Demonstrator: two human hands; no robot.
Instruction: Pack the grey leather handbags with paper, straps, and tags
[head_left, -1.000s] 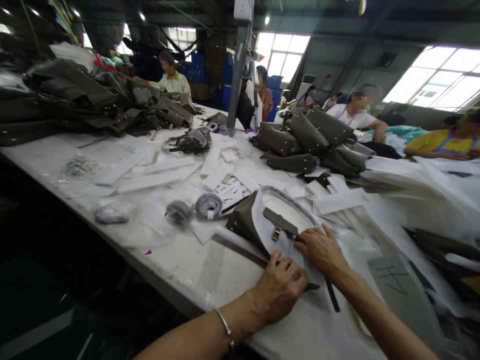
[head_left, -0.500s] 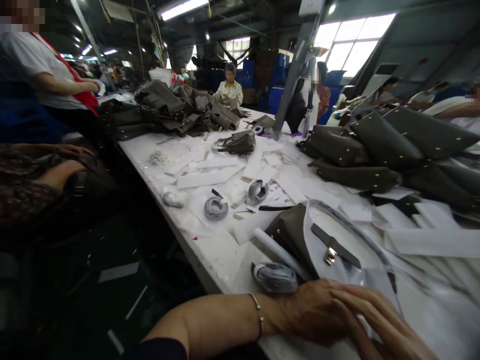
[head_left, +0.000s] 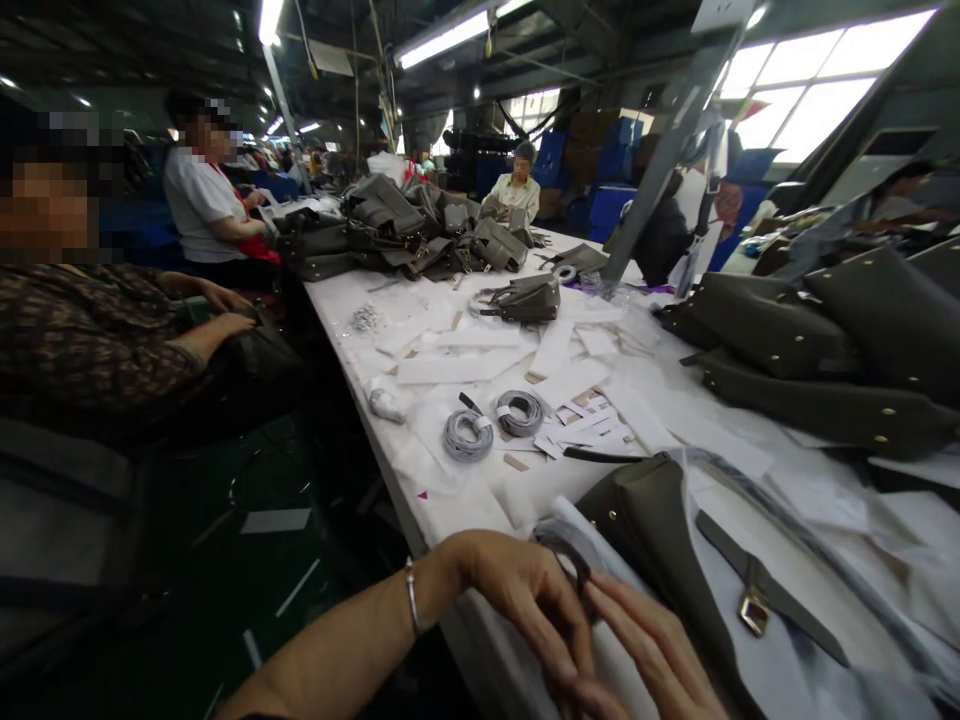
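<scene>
A coiled strap (head_left: pixel 571 552) in clear wrap shows above my two hands near the table's front edge. My left hand (head_left: pixel 517 590), with a bracelet at its wrist, curls its fingers at the coil's near side. The fingertips of my right hand (head_left: pixel 649 640) press on the coil's lower right; its thumb is hidden. Just right of the hands lies an olive-grey handbag (head_left: pixel 652 530) with white padding and a flap strap with a gold buckle (head_left: pixel 754 610). Two more wrapped strap coils, one left (head_left: pixel 468 434) and one right (head_left: pixel 520 413), lie farther back.
Bags are heaped at the right (head_left: pixel 825 340) and at the far end (head_left: pixel 405 225). White foam strips and paper slips (head_left: pixel 589 425) litter the table (head_left: pixel 420 530). A slanted post (head_left: pixel 660 150) rises behind. A seated person (head_left: pixel 82 350) works at the left.
My hands have come together at the near coiled strap, which has been tilted up from the tabletop. The view has swung left, so table things sit farther right.
</scene>
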